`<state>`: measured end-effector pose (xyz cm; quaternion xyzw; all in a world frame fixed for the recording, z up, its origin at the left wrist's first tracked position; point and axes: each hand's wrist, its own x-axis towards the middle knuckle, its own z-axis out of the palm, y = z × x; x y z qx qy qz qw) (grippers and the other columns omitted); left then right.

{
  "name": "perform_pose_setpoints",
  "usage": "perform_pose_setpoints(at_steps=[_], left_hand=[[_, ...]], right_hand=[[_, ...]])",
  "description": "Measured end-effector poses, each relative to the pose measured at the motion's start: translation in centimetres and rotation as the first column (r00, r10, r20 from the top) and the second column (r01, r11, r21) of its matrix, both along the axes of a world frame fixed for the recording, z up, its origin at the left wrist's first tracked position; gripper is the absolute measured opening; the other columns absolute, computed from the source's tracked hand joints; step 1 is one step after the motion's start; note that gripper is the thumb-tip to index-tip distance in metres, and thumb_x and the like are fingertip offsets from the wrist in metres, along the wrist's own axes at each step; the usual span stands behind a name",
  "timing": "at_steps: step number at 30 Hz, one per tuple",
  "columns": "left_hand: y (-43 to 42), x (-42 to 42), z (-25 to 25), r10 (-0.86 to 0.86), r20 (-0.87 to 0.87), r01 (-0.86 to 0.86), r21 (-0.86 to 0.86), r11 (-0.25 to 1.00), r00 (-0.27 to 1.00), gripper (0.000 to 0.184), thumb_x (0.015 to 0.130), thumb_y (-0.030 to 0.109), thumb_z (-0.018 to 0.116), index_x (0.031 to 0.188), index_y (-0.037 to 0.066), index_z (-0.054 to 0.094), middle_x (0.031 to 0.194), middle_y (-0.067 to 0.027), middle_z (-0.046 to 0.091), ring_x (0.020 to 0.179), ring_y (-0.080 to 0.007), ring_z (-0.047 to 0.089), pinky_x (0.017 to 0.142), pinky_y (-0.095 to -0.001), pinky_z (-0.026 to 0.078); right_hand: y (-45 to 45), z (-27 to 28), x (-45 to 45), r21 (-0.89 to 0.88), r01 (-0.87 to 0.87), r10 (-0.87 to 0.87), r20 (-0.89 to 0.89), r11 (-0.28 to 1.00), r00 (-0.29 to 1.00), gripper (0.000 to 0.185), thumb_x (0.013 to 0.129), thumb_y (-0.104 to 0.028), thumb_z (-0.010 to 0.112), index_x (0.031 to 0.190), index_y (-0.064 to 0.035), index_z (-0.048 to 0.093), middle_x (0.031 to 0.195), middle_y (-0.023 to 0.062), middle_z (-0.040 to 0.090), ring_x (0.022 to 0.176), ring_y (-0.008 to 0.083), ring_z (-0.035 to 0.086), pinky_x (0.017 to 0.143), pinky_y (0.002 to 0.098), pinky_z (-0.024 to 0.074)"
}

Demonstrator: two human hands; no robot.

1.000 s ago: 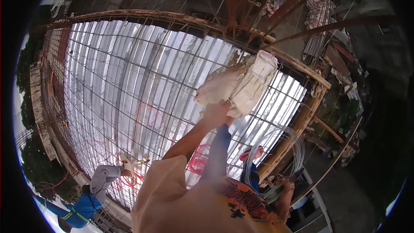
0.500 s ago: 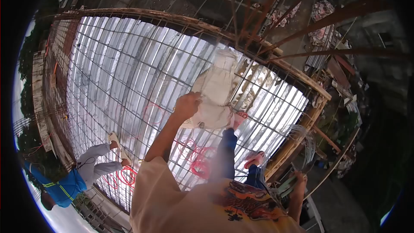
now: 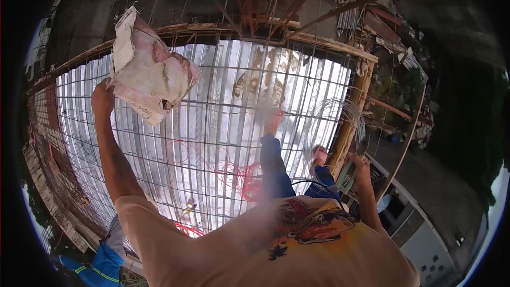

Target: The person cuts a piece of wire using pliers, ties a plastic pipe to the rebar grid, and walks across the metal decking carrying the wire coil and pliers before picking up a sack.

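A worn whitish sack with pinkish stains and some lettering hangs at the upper left, over the edge of the metal decking. My left hand is closed on its lower left edge with the arm stretched out. My right hand is at the right, by my hip, with its fingers curled round a greenish thing. A coil of thin grey wire hangs beside that hand. Brown stains show on the decking ahead of my feet.
Rebar mesh covers the decking, with red tubing under my legs. A wooden beam edges the right side; rusty bars rise ahead. A co-worker in blue is at the lower left.
The sack has moved from the middle to the upper left with my left hand on it, uncovering the stained decking. The co-worker now appears lower at the left.
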<state>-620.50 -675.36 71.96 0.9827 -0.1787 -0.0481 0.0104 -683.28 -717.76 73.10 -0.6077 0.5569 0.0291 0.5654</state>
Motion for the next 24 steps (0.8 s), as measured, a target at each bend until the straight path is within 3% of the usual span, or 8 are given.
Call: perform_pose_setpoints(at_steps=[2, 6, 11, 15, 16, 18, 21, 24], left_hand=[[-3.3, -1.5, 0.4, -0.069, 0.052, 0.061, 0.143, 0.988, 0.996, 0.042, 0.085, 0.026, 0.064, 0.123, 0.007, 0.061, 0.113, -0.0229, 0.063, 0.104, -0.0384, 0.061, 0.089, -0.0426, 0.047], [-10.3, -10.7, -5.5, -0.202, -0.272, 0.124, -0.279, 0.952, 0.941, 0.048, 0.084, 0.029, 0.07, 0.122, 0.001, 0.06, 0.111, -0.0239, 0.063, 0.104, -0.0375, 0.061, 0.09, -0.0406, 0.047], [-23.6, -34.8, -6.0, -0.408, -0.746, 0.015, -0.472, 0.882, 0.527, 0.051, 0.083, 0.032, 0.071, 0.123, 0.002, 0.06, 0.112, -0.0216, 0.064, 0.084, -0.0276, 0.066, 0.073, -0.0345, 0.053], [-31.0, -48.9, -3.1, -0.639, -0.535, 0.178, -0.673, 0.718, 0.553, 0.077, 0.075, 0.043, 0.078, 0.13, -0.002, 0.05, 0.115, -0.0198, 0.061, 0.104, -0.0352, 0.059, 0.086, -0.0365, 0.049], [-32.7, -51.2, -2.7, -0.577, -0.67, -0.028, -0.664, 0.748, 0.468, 0.087, 0.072, 0.044, 0.08, 0.136, -0.002, 0.043, 0.119, -0.022, 0.058, 0.109, -0.039, 0.057, 0.088, -0.0383, 0.048], [-35.7, -53.4, -1.7, -0.621, -0.64, 0.05, -0.677, 0.734, 0.452, 0.086, 0.073, 0.041, 0.08, 0.137, -0.001, 0.042, 0.117, -0.0192, 0.06, 0.107, -0.0344, 0.06, 0.089, -0.037, 0.048], [-38.4, -55.1, -0.9, -0.576, -0.805, -0.374, -0.583, 0.721, 0.144, 0.074, 0.076, 0.031, 0.079, 0.134, -0.001, 0.045, 0.115, -0.0145, 0.061, 0.1, -0.0259, 0.062, 0.085, -0.0337, 0.049], [-40.7, -57.2, -3.7, -0.525, -0.85, -0.231, -0.52, 0.822, 0.045, 0.053, 0.076, 0.014, 0.075, 0.121, -0.001, 0.052, 0.1, -0.0102, 0.066, 0.085, -0.0152, 0.064, 0.075, -0.0299, 0.052]], right_hand=[[-0.4, -0.3, 0.3, 0.113, 0.159, -0.155, -0.043, 0.981, 0.987, 0.023, 0.085, -0.028, 0.061, 0.075, -0.0082, 0.061, 0.062, -0.0001, 0.056, 0.051, 0.0101, 0.051, 0.049, 0.0258, 0.0418], [-0.5, -2.5, 0.3, 0.231, 0.415, -0.428, 0.004, 0.88, 0.904, 0.024, 0.086, -0.028, 0.062, 0.072, -0.0086, 0.059, 0.062, -0.0003, 0.055, 0.05, 0.0101, 0.05, 0.048, 0.0256, 0.0407], [-1.7, -5.3, 1.6, 0.247, 0.43, -0.433, -0.042, 0.868, 0.9, 0.025, 0.088, -0.029, 0.062, 0.075, -0.0076, 0.058, 0.063, 0.0015, 0.055, 0.049, 0.0118, 0.05, 0.046, 0.0256, 0.0412], [-1.8, -6.3, 1.7, 0.24, 0.395, -0.421, 0.063, 0.886, 0.905, 0.031, 0.087, -0.033, 0.066, 0.082, -0.0036, 0.057, 0.067, 0.0027, 0.055, 0.056, 0.0112, 0.052, 0.051, 0.0254, 0.0436], [-2.1, -6.1, 1.5, 0.247, 0.384, -0.409, 0.054, 0.889, 0.911, 0.033, 0.087, -0.034, 0.067, 0.086, -0.0024, 0.057, 0.07, 0.003, 0.056, 0.059, 0.0109, 0.053, 0.054, 0.0251, 0.045], [-2.4, -7.3, -0.4, 0.256, 0.289, -0.337, 0.17, 0.923, 0.926, 0.042, 0.086, -0.039, 0.068, 0.097, -0.0003, 0.056, 0.084, 0.0052, 0.059, 0.066, 0.0112, 0.054, 0.062, 0.0254, 0.0472], [-4.7, -4.7, -3.2, 0.588, 0.323, -0.561, 0.279, 0.742, 0.78, 0.044, 0.092, -0.041, 0.061, 0.106, 0.0001, 0.056, 0.097, 0.0068, 0.055, 0.069, 0.0119, 0.055, 0.062, 0.0262, 0.0481], [-6.7, -4.6, -7.8, 0.548, 0.269, -0.465, 0.256, 0.792, 0.848, 0.039, 0.097, -0.037, 0.052, 0.105, 0.0003, 0.057, 0.094, 0.0062, 0.057, 0.069, 0.0106, 0.054, 0.063, 0.0258, 0.0467]])
